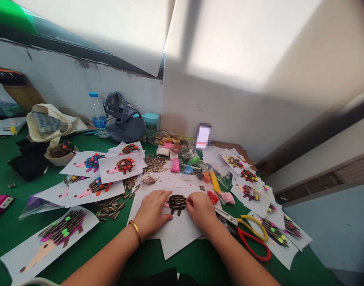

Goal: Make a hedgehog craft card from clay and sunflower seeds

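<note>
A hedgehog picture (177, 202) with a body of dark striped sunflower seeds lies in front of me on a white sheet (179, 236). Resting on the left part of the paper, my left hand (153, 210) has its fingers stretched out flat and its thumb near the hedgehog's feet; it partly covers the pink head. At the hedgehog's right edge, the fingertips of my right hand (200, 208) are pinched together. Whatever lies between them is too small or hidden to name. Loose sunflower seeds (110, 208) are heaped on the table to the left.
Scissors (247, 232) with yellow and red handles lie right of my right hand. Finished hedgehog cards (118, 169) spread left, more cards (250, 194) right. Coloured clay packets (175, 165), a phone (203, 136), a bag (125, 123) and a bottle (97, 113) stand or lie behind.
</note>
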A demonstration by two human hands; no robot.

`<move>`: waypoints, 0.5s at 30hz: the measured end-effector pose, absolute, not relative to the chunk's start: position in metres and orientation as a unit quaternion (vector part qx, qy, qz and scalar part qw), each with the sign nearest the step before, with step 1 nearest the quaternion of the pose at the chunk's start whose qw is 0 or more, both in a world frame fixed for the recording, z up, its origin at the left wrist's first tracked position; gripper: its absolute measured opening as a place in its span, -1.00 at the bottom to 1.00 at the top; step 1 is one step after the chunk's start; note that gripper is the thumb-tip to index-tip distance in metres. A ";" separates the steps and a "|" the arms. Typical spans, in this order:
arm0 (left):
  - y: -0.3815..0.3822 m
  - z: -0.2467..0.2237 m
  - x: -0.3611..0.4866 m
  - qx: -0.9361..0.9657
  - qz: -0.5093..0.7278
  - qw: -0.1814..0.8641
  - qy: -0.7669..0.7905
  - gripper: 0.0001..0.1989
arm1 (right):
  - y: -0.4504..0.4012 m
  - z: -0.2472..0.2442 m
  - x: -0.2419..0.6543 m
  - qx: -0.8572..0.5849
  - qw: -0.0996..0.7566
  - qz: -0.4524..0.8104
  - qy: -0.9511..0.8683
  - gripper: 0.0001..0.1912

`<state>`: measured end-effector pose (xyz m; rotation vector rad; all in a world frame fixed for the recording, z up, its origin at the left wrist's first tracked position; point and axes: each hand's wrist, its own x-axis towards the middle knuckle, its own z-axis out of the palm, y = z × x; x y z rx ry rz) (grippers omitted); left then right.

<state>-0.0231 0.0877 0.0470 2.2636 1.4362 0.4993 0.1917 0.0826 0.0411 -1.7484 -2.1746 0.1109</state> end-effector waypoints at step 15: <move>0.082 0.047 -0.020 0.809 0.227 0.181 0.511 -0.46 | 0.056 0.031 0.208 -0.586 0.303 0.044 -0.750 -0.83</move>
